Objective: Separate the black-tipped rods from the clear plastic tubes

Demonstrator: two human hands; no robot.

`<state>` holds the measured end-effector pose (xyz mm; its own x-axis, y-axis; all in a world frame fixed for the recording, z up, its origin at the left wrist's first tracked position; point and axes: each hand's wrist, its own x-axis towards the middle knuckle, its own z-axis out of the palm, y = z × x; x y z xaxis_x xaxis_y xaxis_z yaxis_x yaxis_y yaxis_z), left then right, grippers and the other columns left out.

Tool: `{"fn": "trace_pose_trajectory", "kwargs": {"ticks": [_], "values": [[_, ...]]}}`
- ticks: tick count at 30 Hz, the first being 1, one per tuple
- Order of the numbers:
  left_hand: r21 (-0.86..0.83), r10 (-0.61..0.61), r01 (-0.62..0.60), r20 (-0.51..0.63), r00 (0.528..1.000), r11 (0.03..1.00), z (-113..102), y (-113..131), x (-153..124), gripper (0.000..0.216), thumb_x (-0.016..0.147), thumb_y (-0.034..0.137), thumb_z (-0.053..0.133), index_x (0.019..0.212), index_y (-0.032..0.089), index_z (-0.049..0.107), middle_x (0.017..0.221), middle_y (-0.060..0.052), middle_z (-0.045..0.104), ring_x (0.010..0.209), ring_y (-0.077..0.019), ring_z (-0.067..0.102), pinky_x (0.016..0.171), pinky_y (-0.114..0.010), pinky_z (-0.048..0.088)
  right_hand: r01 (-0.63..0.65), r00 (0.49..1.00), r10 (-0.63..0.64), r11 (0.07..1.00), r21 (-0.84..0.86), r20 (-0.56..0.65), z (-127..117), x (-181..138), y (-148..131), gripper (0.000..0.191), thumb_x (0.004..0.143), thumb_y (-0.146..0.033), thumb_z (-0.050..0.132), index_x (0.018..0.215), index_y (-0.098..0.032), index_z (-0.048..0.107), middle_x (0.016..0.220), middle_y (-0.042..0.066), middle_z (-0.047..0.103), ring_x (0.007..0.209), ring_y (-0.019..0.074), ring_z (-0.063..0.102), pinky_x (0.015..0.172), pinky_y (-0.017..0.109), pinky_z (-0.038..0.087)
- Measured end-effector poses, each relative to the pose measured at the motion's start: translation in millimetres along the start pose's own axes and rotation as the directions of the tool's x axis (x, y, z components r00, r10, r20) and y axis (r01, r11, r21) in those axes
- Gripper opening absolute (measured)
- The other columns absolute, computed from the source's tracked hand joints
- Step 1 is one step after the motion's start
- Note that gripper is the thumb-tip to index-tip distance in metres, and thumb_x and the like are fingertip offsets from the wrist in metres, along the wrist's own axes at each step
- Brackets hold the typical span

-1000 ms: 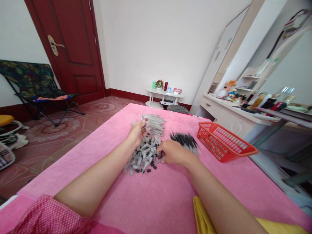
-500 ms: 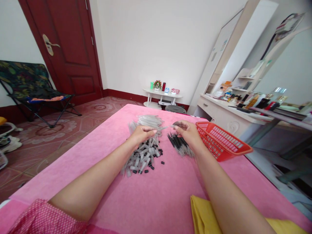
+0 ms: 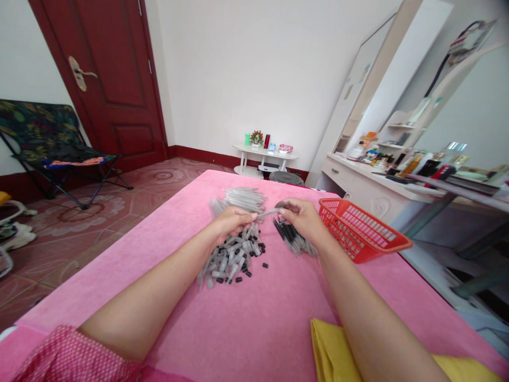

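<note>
Above the table, my left hand (image 3: pixel 237 218) pinches one end of a thin translucent pen barrel (image 3: pixel 269 213). At its other end, my right hand (image 3: pixel 300 215) has its fingertips closed on the same slim piece, with a dark part by the fingers. Whether the right fingers hold a second part cannot be made out. Under my left hand lies a heap of clear pen caps (image 3: pixel 228 262) mixed with small black plugs (image 3: pixel 265 265). Behind it is a stack of clear barrels (image 3: pixel 244 197). Black-ended pen refills (image 3: pixel 292 237) lie in a bunch beneath my right hand.
A red plastic basket (image 3: pixel 363 228) stands at the right edge of the pink-covered table (image 3: pixel 238 323). Folded yellow cloth (image 3: pixel 332 350) lies near my right forearm. A cluttered dresser (image 3: pixel 353 175) is beyond on the right, and a folding chair (image 3: pixel 51 138) on the left.
The pieces between my hands now line up as one straight length. My right hand has shifted slightly left, toward my left hand. The piles look unchanged.
</note>
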<state>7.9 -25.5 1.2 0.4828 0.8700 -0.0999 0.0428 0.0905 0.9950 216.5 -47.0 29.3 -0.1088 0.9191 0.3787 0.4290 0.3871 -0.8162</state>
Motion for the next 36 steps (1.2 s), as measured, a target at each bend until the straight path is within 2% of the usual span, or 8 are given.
{"fn": "trace_pose_trajectory", "kwargs": {"ticks": [4,9,18,23,26,30,33,36], "values": [[0.015,-0.034,0.034,0.053,0.998,0.999,-1.6,4.0,-1.4,0.045,0.064,0.052,0.066,0.081,0.011,0.069,0.047,0.006,0.038,0.035,-0.0016,0.012,0.037,-0.022,0.002,0.068,0.997,-0.064,0.995,-0.076,0.052,1.6,-2.4,-4.2,0.016,0.072,-0.029,0.057,0.075,-0.014,0.063,0.058,-0.002,0.054,0.050,0.0095,0.047,0.048,0.022,0.037],[0.290,0.288,-0.248,-0.105,0.952,0.924,2.5,0.9,4.1,0.027,0.070,0.039,0.063,0.066,0.013,0.071,0.042,0.003,0.042,0.039,-0.0057,0.029,0.039,-0.021,0.018,-0.009,1.000,0.009,0.994,-0.108,0.001,5.3,-5.3,-4.1,0.017,0.071,-0.028,0.055,0.073,-0.014,0.063,0.056,-0.003,0.053,0.041,0.0077,0.045,0.041,0.020,0.032],[0.817,0.769,-0.401,-0.080,0.634,0.415,15.7,-2.2,-5.1,0.017,0.078,0.026,0.058,0.084,0.019,0.072,0.079,-0.004,0.070,0.073,-0.0172,0.062,0.065,-0.027,0.044,-0.206,0.968,0.231,0.953,0.222,-0.092,12.5,-6.7,-4.1,0.014,0.062,-0.027,0.063,0.061,-0.014,0.059,0.051,-0.003,0.051,0.035,0.0063,0.043,0.035,0.019,0.035],[0.949,0.854,-0.315,0.157,0.496,0.008,13.8,-2.0,-15.0,0.020,0.083,0.026,0.051,0.088,0.020,0.069,0.068,-0.002,0.063,0.064,-0.0155,0.058,0.056,-0.026,0.039,-0.397,0.911,0.406,0.811,0.429,0.076,11.3,-8.1,-3.1,0.014,0.059,-0.021,0.068,0.057,-0.013,0.057,0.050,-0.002,0.053,0.037,0.0039,0.039,0.036,0.017,0.039],[0.943,0.860,-0.322,0.232,0.454,-0.084,12.1,-3.8,-16.0,0.020,0.084,0.024,0.049,0.091,0.020,0.068,0.068,-0.003,0.062,0.066,-0.0161,0.057,0.059,-0.027,0.039,-0.486,0.870,0.462,0.742,0.462,0.173,6.6,-8.3,-5.8,0.015,0.058,-0.018,0.071,0.059,-0.012,0.057,0.050,-0.001,0.053,0.038,0.0035,0.038,0.036,0.016,0.039],[0.886,0.857,-0.411,0.031,0.514,0.214,14.9,-4.8,-8.5,0.020,0.082,0.027,0.053,0.090,0.019,0.069,0.077,-0.004,0.067,0.072,-0.0163,0.059,0.065,-0.027,0.042,-0.428,0.899,0.401,0.726,0.538,0.175,5.0,-7.2,-14.0,0.018,0.061,-0.023,0.072,0.063,-0.014,0.056,0.052,-0.001,0.054,0.041,0.0043,0.041,0.039,0.015,0.041],[0.634,0.708,-0.481,-0.153,0.689,0.605,19.9,-3.1,-1.0,0.019,0.080,0.027,0.055,0.086,0.015,0.069,0.075,-0.004,0.068,0.067,-0.0150,0.060,0.062,-0.025,0.044,-0.292,0.946,0.317,0.741,0.605,0.068,10.7,-6.7,-17.0,0.022,0.065,-0.032,0.070,0.069,-0.015,0.057,0.058,-0.001,0.055,0.045,0.0051,0.044,0.045,0.017,0.045],[0.421,0.529,-0.435,-0.134,0.838,0.796,20.8,0.3,2.9,0.031,0.080,0.038,0.054,0.071,0.012,0.069,0.060,-0.003,0.064,0.054,-0.0126,0.055,0.052,-0.023,0.040,-0.233,0.959,0.285,0.795,0.560,-0.006,16.4,-7.2,-16.3,0.026,0.065,-0.038,0.069,0.071,-0.016,0.057,0.058,-0.002,0.054,0.045,0.0057,0.044,0.044,0.018,0.044]]}}
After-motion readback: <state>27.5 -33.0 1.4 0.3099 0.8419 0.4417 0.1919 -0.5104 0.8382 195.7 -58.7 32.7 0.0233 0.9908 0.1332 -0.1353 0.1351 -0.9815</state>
